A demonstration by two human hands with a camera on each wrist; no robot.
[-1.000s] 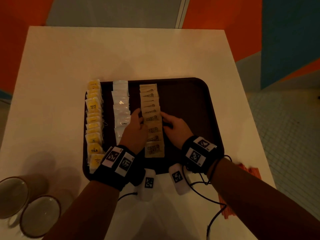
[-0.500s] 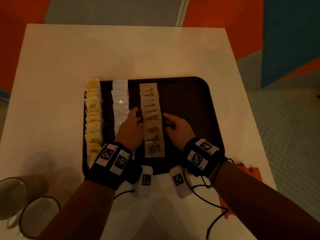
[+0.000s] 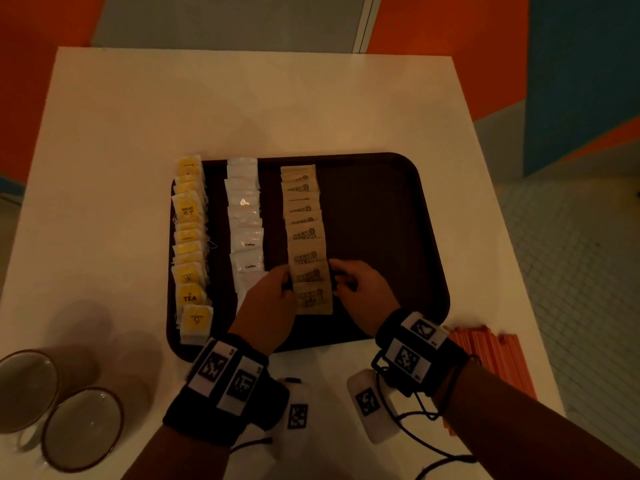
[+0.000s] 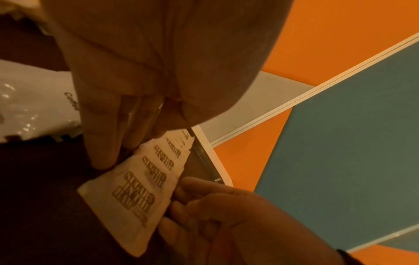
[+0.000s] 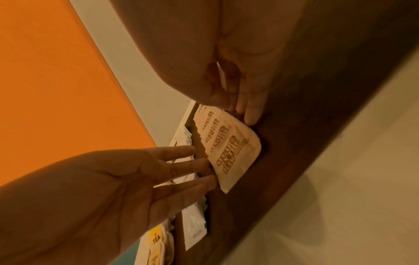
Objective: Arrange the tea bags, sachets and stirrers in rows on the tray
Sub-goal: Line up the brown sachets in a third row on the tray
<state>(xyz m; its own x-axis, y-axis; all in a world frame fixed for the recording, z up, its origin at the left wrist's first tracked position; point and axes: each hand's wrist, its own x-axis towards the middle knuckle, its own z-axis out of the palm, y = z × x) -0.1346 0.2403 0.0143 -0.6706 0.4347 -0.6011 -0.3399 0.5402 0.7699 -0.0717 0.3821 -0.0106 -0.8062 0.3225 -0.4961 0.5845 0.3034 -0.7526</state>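
Head view: brown sugar sachets (image 3: 306, 237) rowed mid-tray (image 3: 388, 216), squared between straight-fingered left hand (image 3: 268, 306) and right hand (image 3: 363, 292), gripping nothing. Tea bags (image 3: 189, 244), coffee sachets (image 3: 246, 223) rowed leftward. Orange stirrers (image 3: 491, 355) unplaced, on table.

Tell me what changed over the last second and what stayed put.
Both hands slid toward the near end of the brown sugar sachet row: the left hand and right hand now flank its last sachets, straight fingers against the edges. Nothing was picked up or released. The tea bags, white coffee sachets, tray and orange stirrers stayed in place.
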